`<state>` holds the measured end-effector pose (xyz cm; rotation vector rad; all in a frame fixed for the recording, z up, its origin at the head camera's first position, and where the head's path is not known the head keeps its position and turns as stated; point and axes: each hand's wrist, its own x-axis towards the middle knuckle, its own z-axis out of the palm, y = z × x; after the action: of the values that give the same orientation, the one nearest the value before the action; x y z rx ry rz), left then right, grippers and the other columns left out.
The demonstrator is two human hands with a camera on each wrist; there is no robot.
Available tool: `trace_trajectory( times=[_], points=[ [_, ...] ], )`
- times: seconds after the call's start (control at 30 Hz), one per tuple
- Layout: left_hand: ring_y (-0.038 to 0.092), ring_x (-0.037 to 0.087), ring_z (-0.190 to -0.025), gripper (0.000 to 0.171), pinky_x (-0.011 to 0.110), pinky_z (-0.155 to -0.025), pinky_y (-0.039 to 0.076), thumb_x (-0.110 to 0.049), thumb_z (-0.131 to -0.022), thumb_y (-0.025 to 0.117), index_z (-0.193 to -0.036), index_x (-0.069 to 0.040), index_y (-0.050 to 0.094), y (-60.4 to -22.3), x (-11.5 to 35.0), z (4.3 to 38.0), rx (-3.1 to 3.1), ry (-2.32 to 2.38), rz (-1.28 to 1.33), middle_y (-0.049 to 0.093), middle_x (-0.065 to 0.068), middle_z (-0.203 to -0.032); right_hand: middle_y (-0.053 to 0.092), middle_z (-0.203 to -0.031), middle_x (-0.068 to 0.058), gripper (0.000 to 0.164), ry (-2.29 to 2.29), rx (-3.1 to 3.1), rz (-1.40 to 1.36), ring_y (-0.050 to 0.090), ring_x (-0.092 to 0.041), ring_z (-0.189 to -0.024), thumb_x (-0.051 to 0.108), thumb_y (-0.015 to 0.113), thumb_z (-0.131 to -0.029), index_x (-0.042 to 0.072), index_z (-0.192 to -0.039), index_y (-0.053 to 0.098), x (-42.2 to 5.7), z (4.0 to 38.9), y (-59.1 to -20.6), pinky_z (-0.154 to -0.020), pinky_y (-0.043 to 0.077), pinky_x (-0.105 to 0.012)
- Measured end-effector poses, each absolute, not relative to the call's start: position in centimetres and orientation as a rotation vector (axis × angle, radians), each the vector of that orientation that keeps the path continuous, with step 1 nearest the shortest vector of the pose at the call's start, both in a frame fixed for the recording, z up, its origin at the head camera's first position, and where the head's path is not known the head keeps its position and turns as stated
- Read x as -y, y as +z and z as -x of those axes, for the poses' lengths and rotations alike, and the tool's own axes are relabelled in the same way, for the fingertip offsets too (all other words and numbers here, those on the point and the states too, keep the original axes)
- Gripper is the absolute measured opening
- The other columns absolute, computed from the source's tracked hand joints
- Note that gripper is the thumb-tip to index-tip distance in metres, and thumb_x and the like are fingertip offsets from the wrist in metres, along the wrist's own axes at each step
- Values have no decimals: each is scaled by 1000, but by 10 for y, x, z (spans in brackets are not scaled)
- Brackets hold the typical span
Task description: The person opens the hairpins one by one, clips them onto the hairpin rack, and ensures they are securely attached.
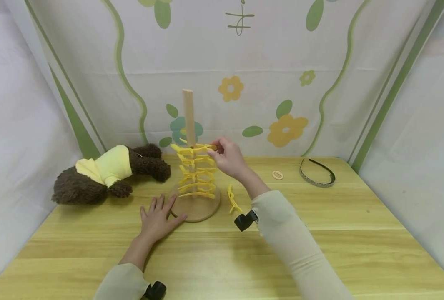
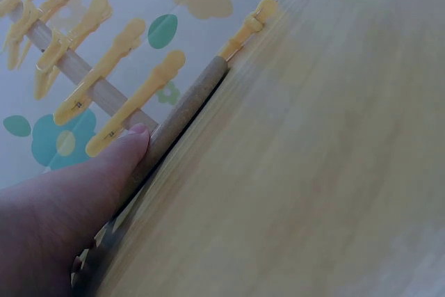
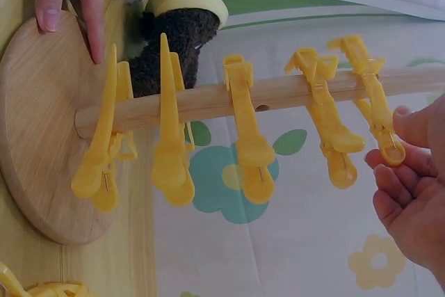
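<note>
A wooden stand has a round base (image 1: 194, 211) and an upright rod (image 1: 189, 114). Several yellow plastic clips (image 3: 252, 147) are clamped across the rod, one above another. The thumb and fingers of my right hand (image 1: 229, 159) pinch the handle end of the topmost clip (image 3: 372, 92), whose other end sits at the rod. My left hand (image 1: 157, 221) lies with fingers spread at the near left of the base, thumb and fingertips on its rim. One more yellow clip (image 1: 232, 200) lies on the table, just right of the base.
A dark brown plush toy (image 1: 109, 175) in a yellow shirt lies left of the stand. Toward the right back of the wooden table (image 1: 319, 250) are a small pale ring (image 1: 277, 175) and a glittery headband (image 1: 319, 183). Printed cloth (image 1: 259, 83) hangs behind the stand.
</note>
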<state>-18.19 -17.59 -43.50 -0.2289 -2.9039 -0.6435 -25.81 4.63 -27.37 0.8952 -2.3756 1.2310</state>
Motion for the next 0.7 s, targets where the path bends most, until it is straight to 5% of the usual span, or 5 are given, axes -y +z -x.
trace_trajectory(
  times=[0.7],
  points=[
    [9,41,-124,79,64,-87,-5,-66,-75,43,-136,-19,29,-437,175,183,2904,-659,222,19,22,-137,51,-82,-8,21,1240,2397,-828,48,-18,-75,9,59,-83,-4,-99,54,-47,255,-277,-67,41,-26]
  ],
)
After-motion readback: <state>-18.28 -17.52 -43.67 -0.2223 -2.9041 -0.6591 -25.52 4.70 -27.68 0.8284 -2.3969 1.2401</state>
